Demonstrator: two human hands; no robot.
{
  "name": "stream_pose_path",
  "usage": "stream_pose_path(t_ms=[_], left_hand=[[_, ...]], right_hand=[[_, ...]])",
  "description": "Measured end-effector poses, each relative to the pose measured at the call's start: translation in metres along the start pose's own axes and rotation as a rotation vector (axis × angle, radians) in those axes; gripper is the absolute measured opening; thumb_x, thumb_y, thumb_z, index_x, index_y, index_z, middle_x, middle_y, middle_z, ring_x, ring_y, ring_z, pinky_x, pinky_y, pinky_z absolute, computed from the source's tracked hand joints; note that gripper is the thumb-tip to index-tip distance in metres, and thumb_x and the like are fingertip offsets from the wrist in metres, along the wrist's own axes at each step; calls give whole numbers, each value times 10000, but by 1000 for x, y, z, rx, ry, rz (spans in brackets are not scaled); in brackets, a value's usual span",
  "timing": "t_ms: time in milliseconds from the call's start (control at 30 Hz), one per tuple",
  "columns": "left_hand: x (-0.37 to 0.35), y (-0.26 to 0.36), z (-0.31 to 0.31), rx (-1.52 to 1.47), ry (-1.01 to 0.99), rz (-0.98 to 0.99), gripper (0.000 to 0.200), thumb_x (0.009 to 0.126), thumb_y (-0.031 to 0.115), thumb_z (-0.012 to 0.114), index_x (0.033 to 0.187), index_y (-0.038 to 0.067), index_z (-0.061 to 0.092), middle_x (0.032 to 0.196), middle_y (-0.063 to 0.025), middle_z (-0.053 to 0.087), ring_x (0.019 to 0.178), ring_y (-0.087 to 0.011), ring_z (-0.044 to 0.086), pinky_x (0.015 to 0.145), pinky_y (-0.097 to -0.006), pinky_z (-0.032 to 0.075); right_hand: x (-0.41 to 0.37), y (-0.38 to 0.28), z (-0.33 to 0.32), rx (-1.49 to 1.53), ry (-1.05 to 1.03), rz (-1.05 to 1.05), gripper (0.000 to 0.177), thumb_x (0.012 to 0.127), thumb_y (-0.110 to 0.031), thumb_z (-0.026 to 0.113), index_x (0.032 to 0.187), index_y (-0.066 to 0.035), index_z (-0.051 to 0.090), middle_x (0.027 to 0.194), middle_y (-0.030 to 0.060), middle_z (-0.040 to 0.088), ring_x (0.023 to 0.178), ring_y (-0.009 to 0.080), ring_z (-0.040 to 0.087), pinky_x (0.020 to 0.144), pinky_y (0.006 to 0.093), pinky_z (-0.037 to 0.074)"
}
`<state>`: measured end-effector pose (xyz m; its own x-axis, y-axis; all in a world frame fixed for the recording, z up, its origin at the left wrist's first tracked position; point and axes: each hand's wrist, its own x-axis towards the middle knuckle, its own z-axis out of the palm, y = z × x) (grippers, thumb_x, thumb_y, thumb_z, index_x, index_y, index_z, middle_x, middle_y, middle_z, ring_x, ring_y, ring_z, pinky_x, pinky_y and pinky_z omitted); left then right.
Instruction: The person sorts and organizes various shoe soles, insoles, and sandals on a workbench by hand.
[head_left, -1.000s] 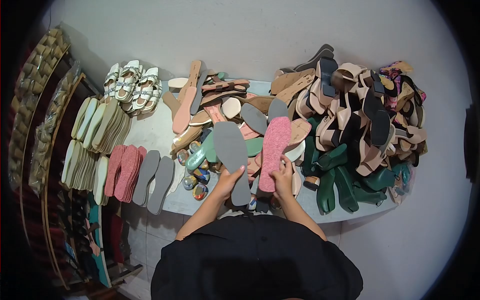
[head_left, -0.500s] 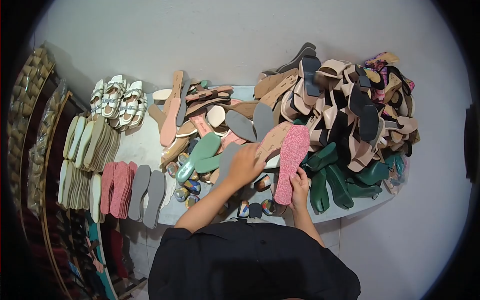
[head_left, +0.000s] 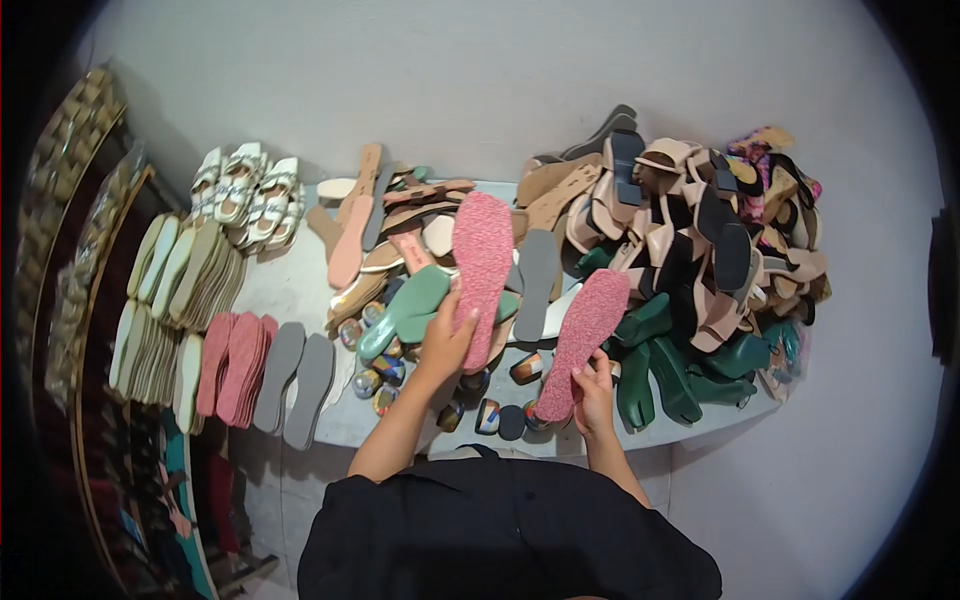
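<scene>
My left hand (head_left: 448, 340) is closed around the lower part of a pink speckled insole (head_left: 482, 270), which stands nearly upright above the pile. A second pink speckled insole (head_left: 590, 325) leans to the right, gripped near its lower end by my right hand (head_left: 593, 393). The two insoles are apart from each other. Beneath and beside my left hand lies a green sole (head_left: 405, 310). Between the held insoles a grey sole (head_left: 537, 285) lies on the pile. Several green shoe lasts (head_left: 665, 375) are just right of my right hand.
A large heap of beige and black sandals (head_left: 690, 220) covers the table's right side. At left stand stacked pink insoles (head_left: 238, 370), grey insoles (head_left: 310, 385), cream insoles (head_left: 150, 350) and white sandals (head_left: 242, 190). Patterned heels (head_left: 487, 415) lie along the table's front edge (head_left: 335, 430).
My left hand, earlier at a tan printed sole beside the right insole, has moved left and now holds a pink insole. My right hand keeps its insole, which has tilted further right.
</scene>
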<state>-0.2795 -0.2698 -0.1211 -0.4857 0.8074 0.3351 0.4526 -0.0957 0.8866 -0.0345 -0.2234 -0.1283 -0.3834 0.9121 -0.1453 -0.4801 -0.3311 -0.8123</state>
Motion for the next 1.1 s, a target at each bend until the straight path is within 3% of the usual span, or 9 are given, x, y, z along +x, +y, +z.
stream_pose_path(t_ms=[133, 233, 367, 433, 500, 733, 867, 900, 1100], left_hand=[[-57, 0, -64, -346, 139, -247, 441, 820, 123, 661, 1195, -2, 466, 1034, -127, 626, 951, -165, 606, 835, -284, 466], [-99, 13, -114, -267, 126, -322, 568, 740, 100, 732, 1213, -7, 438, 1056, -132, 620, 954, -155, 607, 832, -273, 471], [-142, -2, -147, 220, 223, -225, 805, 609, 217, 795, 1261, -21, 388, 1069, -179, 600, 963, -242, 613, 838, -338, 472], [-147, 21, -165, 254, 221, -303, 780, 585, 244, 743, 1239, -36, 423, 1082, -214, 588, 990, -317, 601, 862, -376, 464], [-155, 19, -186, 486, 214, -225, 734, 584, 236, 714, 1216, -34, 454, 1077, -210, 589, 985, -340, 596, 859, -388, 466], [-181, -11, -311, 777, 313, -286, 706, 577, 239, 691, 1210, 8, 481, 1123, -157, 533, 1064, -324, 510, 913, -411, 400], [-198, -36, -393, 904, 290, -332, 719, 568, 256, 697, 1213, 24, 478, 1154, -149, 513, 1124, -309, 458, 977, -426, 327], [-199, -42, -411, 931, 279, -336, 719, 567, 258, 699, 1211, 24, 479, 1155, -148, 513, 1124, -306, 457, 977, -426, 325], [-194, -81, -484, 933, 180, -321, 729, 546, 279, 719, 1194, 24, 503, 1175, -128, 507, 1149, -295, 439, 982, -441, 308]], right_hand=[[-6, 18, 29, -69, -86, 109, 489, 839, 39, 473, 1297, -71, 342, 1121, 112, 587, 1008, 181, 573, 896, 311, 436], [-10, 33, 49, -113, -145, 172, 485, 851, 56, 432, 1307, -63, 316, 1157, 124, 565, 1044, 185, 555, 914, 317, 420], [-15, 61, 62, -244, -201, 150, 448, 829, 3, 405, 1274, -44, 387, 1107, 86, 571, 969, 177, 577, 857, 305, 461], [-22, 72, 74, -276, -154, 226, 385, 847, -60, 404, 1231, -44, 426, 961, 43, 557, 750, 128, 568, 651, 265, 501], [-31, 76, 94, -303, -174, 330, 507, 820, -46, 489, 1306, -23, 347, 1089, 79, 529, 956, 137, 527, 853, 269, 423], [-57, 138, 173, -551, -424, 262, 753, 712, -45, 642, 1363, -23, 264, 968, 63, 483, 742, 122, 525, 597, 237, 454], [-64, 214, 219, -753, -647, -41, 953, 687, -97, 696, 1416, 14, 93, 1084, 154, 521, 900, 227, 570, 825, 320, 449], [-82, 201, 258, -705, -617, 160, 1016, 683, -111, 704, 1418, 15, 14, 1055, 168, 559, 922, 231, 578, 813, 334, 454], [-111, 232, 337, -840, -680, 52, 1088, 690, -100, 725, 1432, -64, -70, 1102, 236, 537, 985, 262, 581, 829, 346, 459]])
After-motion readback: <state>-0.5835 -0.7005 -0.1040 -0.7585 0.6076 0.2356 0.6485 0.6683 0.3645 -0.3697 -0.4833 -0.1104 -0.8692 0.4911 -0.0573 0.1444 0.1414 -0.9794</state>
